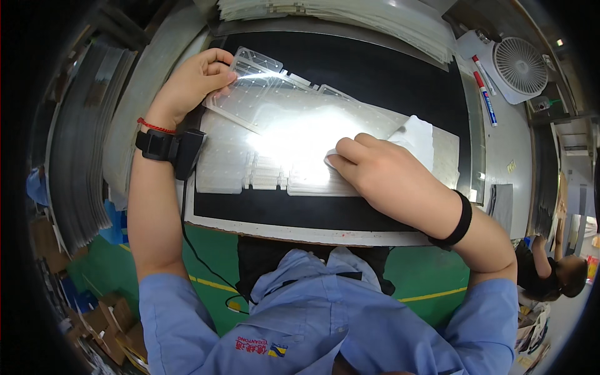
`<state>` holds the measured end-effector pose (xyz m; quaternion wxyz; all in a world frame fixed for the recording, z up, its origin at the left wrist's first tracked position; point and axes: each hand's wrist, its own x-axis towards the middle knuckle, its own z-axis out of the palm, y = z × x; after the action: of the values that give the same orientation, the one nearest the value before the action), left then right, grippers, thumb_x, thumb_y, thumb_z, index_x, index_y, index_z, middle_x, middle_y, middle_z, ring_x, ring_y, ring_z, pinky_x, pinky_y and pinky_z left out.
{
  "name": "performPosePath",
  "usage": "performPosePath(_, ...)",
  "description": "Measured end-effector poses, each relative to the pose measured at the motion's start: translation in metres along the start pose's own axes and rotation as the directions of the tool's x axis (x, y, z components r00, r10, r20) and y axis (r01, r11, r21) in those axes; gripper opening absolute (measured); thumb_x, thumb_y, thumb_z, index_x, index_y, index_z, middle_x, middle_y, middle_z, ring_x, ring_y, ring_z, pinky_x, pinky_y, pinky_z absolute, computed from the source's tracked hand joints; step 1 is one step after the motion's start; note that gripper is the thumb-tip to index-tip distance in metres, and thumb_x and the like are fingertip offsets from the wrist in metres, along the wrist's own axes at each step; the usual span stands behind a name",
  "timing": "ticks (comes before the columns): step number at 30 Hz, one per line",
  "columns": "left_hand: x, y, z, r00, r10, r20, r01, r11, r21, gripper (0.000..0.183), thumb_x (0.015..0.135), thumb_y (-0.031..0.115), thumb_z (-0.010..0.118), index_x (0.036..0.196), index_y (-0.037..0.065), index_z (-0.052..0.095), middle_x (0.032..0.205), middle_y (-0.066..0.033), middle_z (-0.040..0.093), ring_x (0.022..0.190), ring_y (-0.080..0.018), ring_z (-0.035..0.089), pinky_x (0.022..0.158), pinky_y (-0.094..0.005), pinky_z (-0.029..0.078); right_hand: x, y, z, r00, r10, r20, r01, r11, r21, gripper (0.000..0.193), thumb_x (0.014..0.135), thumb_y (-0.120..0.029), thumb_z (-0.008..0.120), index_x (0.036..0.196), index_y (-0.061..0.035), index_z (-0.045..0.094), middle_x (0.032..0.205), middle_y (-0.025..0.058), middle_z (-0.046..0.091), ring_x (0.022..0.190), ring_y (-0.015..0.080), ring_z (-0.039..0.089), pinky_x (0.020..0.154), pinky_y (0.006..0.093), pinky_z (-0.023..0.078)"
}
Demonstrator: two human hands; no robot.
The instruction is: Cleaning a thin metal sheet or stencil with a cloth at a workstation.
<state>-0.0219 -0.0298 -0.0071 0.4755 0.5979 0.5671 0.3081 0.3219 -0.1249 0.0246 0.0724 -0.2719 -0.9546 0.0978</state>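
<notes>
A clear plastic sheet [269, 94] with a grid of dots lies tilted across a black work mat [387, 75]. My left hand [190, 84] grips the sheet's upper left corner, thumb on top. My right hand [375, 172] presses a white cloth [419, 134] down onto a second, flat clear sheet [231, 156] lying under the first. Bright light glares off the sheets between my hands. A black wrist device [169, 149] with a cable is strapped to my left wrist, and a black band [461, 220] circles the right.
A stack of clear sheets [350, 15] lies beyond the mat. A white fan [519, 65] and two markers [484, 94] sit at the right. Stacked sheets [81, 137] stand at the left. Another person [553, 269] is at the far right. Cardboard boxes [106, 325] sit on the green floor.
</notes>
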Motion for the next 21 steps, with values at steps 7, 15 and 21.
performPosePath(7, 0.002, 0.0, -0.003, 0.998, -0.01, 0.054, 0.01, 1.0, 0.002, 0.028, 0.097, 0.011, 0.067, 0.122, 0.002, 0.056, 0.088, 0.0032, 0.067, 0.071, -0.0024, 0.058, 0.064, -0.0161, 0.045, -0.003, 0.001, 0.001, 0.999, -0.03, -0.028, 0.029, 0.999, -0.015, 0.018, 0.081, -0.005, 0.062, 0.097, 0.0008, 0.067, 0.095, 0.0068, 0.057, 0.086, 0.0214, 0.059, 0.07, 0.0334, 0.056)
performPosePath(15, 0.002, -0.001, -0.004, 0.999, 0.005, 0.054, -0.006, 1.0, 0.018, 0.027, 0.098, 0.011, 0.066, 0.121, 0.002, 0.056, 0.087, 0.0026, 0.066, 0.072, -0.0032, 0.058, 0.065, -0.0177, 0.045, -0.012, 0.02, -0.001, 0.997, 0.055, -0.058, -0.045, 0.986, 0.16, 0.028, 0.086, -0.003, 0.059, 0.113, 0.0041, 0.065, 0.099, 0.0142, 0.059, 0.089, 0.03, 0.064, 0.074, 0.0384, 0.055)
performPosePath(21, 0.005, -0.001, -0.002, 0.998, 0.007, 0.058, -0.005, 0.999, -0.039, 0.026, 0.098, 0.011, 0.066, 0.121, 0.003, 0.056, 0.086, 0.0021, 0.066, 0.072, -0.003, 0.058, 0.065, -0.0173, 0.045, -0.012, -0.01, 0.005, 0.999, -0.022, -0.033, 0.023, 0.999, 0.027, 0.026, 0.089, -0.008, 0.06, 0.11, 0.0071, 0.063, 0.093, 0.0137, 0.056, 0.084, 0.0268, 0.063, 0.07, 0.0371, 0.056)
